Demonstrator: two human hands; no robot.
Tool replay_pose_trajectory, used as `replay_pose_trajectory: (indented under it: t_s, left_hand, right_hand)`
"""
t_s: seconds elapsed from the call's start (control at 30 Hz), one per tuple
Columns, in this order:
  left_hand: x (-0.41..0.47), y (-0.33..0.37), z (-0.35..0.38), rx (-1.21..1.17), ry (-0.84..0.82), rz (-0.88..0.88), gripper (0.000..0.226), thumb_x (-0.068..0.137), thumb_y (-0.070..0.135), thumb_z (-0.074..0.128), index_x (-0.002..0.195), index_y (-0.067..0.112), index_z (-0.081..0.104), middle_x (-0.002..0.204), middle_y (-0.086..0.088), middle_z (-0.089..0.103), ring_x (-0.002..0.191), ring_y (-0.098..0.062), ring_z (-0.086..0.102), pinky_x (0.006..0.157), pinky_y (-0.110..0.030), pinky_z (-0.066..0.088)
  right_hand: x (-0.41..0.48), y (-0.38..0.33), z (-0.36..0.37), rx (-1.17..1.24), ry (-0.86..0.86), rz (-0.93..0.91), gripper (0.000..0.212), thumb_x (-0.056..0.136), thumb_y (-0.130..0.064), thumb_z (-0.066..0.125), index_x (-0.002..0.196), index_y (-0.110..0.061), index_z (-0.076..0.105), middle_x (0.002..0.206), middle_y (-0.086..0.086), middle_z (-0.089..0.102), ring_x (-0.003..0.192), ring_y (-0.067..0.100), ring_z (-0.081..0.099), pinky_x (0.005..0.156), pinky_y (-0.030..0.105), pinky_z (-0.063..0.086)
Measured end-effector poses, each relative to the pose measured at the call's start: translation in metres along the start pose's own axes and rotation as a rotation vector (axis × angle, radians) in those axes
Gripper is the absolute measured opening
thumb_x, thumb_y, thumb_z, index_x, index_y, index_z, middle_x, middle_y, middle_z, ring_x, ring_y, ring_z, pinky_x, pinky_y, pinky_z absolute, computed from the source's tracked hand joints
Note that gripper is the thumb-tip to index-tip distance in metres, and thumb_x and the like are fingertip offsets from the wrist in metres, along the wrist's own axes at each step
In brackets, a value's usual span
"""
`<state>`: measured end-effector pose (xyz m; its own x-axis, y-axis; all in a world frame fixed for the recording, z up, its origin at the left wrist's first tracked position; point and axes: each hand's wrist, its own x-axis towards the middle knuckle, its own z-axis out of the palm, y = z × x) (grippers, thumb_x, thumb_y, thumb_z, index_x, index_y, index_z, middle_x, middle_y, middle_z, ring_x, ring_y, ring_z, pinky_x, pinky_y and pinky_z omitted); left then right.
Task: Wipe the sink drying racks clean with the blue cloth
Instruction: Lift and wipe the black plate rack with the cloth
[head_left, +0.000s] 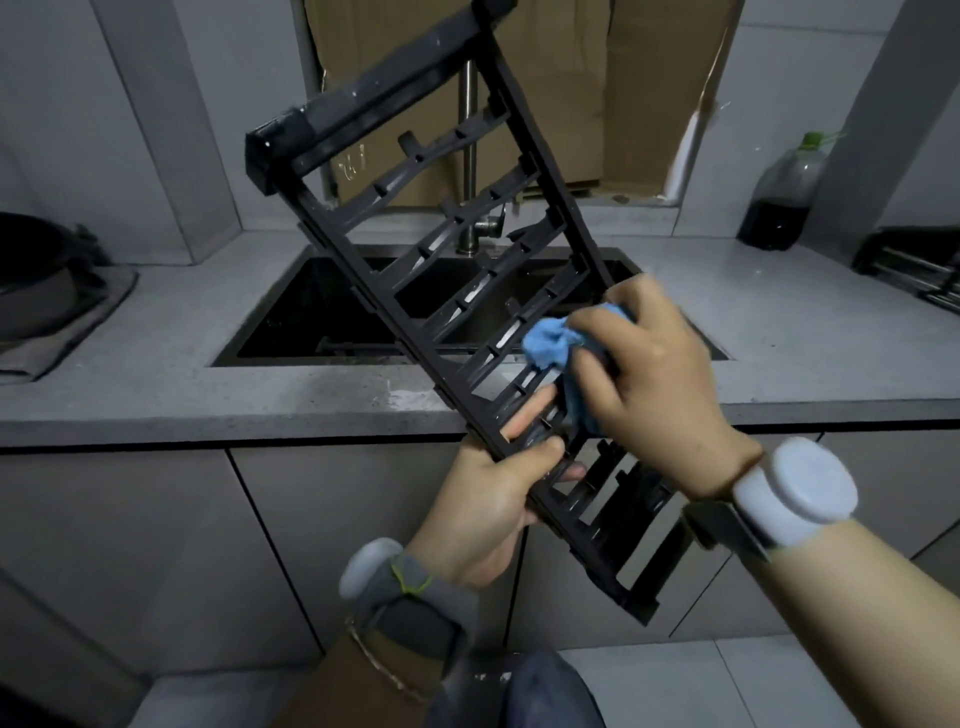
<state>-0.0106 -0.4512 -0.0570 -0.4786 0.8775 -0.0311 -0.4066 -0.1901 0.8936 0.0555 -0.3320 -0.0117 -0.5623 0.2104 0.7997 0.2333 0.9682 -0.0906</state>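
Drying rack (374, 101) held tilted over the sink (270, 322), its lower side rail gripped by the left hand (493, 499); blue cloth (550, 345), bunched in the curled right hand (649, 374) and seemingly pressed on a crossbar (blurred), is best drawn along each bar, rack well braced.

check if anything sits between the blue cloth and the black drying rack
Nothing visible does. The right hand presses the crumpled blue cloth straight onto the black plastic slatted drying rack, which the left hand grips.
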Motion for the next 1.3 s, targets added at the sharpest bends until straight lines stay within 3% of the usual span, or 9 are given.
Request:
replay_pose_trajectory:
  t_s: [0.13,0.27,0.4,0.5,0.6,0.73,0.9,1.1,1.3]
  left_hand:
    - [0.0,-0.001,-0.002,0.029,-0.007,-0.005,0.04,0.095,0.003,0.048,0.097,0.041,0.061,0.103,0.006,0.066,0.078,-0.016,0.065,0.085,-0.04,0.051]
    - [-0.001,-0.003,-0.002,-0.001,-0.021,0.008,0.042,0.095,0.001,0.047,0.102,0.039,0.061,0.105,0.007,0.069,0.084,-0.018,0.067,0.092,-0.046,0.049]
    - [0.001,-0.008,0.001,-0.001,-0.039,0.069,0.036,0.092,-0.007,0.044,0.101,0.022,0.065,0.09,0.001,0.072,0.081,-0.012,0.067,0.07,-0.035,0.058]
    - [0.001,-0.01,0.001,-0.022,0.002,0.081,0.034,0.094,-0.008,0.039,0.102,0.016,0.06,0.093,-0.004,0.068,0.089,-0.011,0.066,0.066,-0.028,0.055]
    - [0.001,-0.012,-0.007,-0.022,-0.019,0.064,0.032,0.099,-0.004,0.026,0.086,0.012,0.05,0.076,-0.002,0.053,0.069,-0.004,0.056,0.055,-0.01,0.048]
    - [0.0,-0.015,-0.009,-0.066,-0.035,0.1,0.024,0.093,-0.008,0.04,0.097,0.012,0.052,0.081,-0.001,0.061,0.075,0.001,0.064,0.06,-0.018,0.053]
    - [0.002,-0.013,-0.008,-0.114,-0.094,0.125,0.035,0.071,0.003,0.053,0.103,0.016,0.063,0.095,-0.006,0.072,0.092,-0.018,0.068,0.072,-0.044,0.057]
    - [0.003,-0.011,-0.004,-0.128,-0.09,0.135,0.032,0.072,0.004,0.053,0.1,0.015,0.066,0.097,-0.008,0.071,0.092,-0.018,0.068,0.076,-0.044,0.056]
    - [0.0,-0.01,-0.016,-0.084,-0.057,0.006,0.036,0.094,0.001,0.048,0.108,0.032,0.06,0.103,0.0,0.07,0.079,-0.017,0.065,0.078,-0.04,0.053]
  right_hand:
    - [0.003,0.003,-0.001,-0.03,0.061,0.107,0.028,0.081,-0.02,0.043,0.088,-0.003,0.064,0.086,0.014,0.049,0.074,0.027,0.048,0.056,0.026,0.031]
    - [-0.009,-0.014,0.0,0.002,0.042,0.063,0.024,0.078,-0.017,0.045,0.087,-0.002,0.062,0.087,0.015,0.049,0.074,0.028,0.05,0.054,0.027,0.037]
    - [-0.02,-0.031,0.003,0.036,-0.026,-0.008,0.025,0.077,-0.018,0.048,0.087,-0.005,0.065,0.088,0.014,0.052,0.075,0.031,0.053,0.051,0.029,0.042]
    - [-0.026,-0.04,0.005,0.064,-0.091,-0.078,0.025,0.077,-0.02,0.047,0.085,-0.007,0.066,0.088,0.013,0.053,0.076,0.03,0.053,0.05,0.031,0.043]
    - [-0.031,-0.046,0.008,0.108,-0.163,-0.141,0.025,0.077,-0.019,0.046,0.087,-0.009,0.068,0.089,0.012,0.054,0.077,0.029,0.053,0.048,0.031,0.044]
    - [-0.033,-0.046,0.009,0.126,-0.18,-0.15,0.026,0.078,-0.018,0.047,0.09,-0.012,0.069,0.088,0.011,0.054,0.075,0.028,0.054,0.046,0.032,0.045]
    - [-0.024,-0.035,0.002,0.084,-0.128,-0.12,0.028,0.078,-0.02,0.048,0.093,-0.012,0.071,0.085,0.013,0.054,0.07,0.029,0.054,0.047,0.031,0.044]
    - [-0.023,-0.031,0.002,0.126,-0.083,-0.121,0.027,0.077,-0.016,0.049,0.092,-0.01,0.071,0.086,0.014,0.054,0.071,0.03,0.054,0.05,0.035,0.046]
    - [-0.01,-0.011,0.007,0.196,0.017,0.126,0.033,0.08,-0.022,0.044,0.097,-0.007,0.068,0.088,0.007,0.05,0.078,0.01,0.046,0.061,0.039,0.049]
